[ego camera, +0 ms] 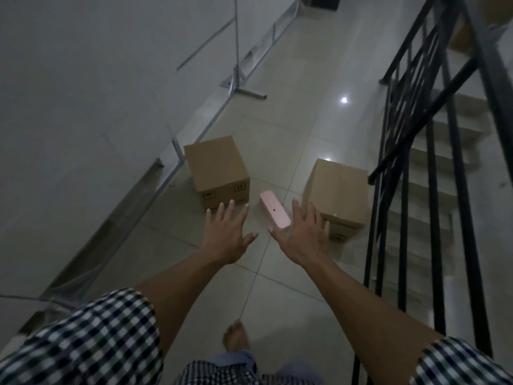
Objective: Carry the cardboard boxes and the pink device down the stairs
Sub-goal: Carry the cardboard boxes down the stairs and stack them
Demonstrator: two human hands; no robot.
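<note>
Right hand [301, 234] over pink device [273, 208] end

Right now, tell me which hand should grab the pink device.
Right, probably. The right hand, fingers spread, lines up with the near end of the pink device; the left hand hovers toward the left cardboard box instead.

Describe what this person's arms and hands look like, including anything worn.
Both forearms are bare. The left sleeve and right sleeve are short, in a dark-and-white check. The left hand and right hand are ungloved, with no watch, ring or bracelet visible.
</note>
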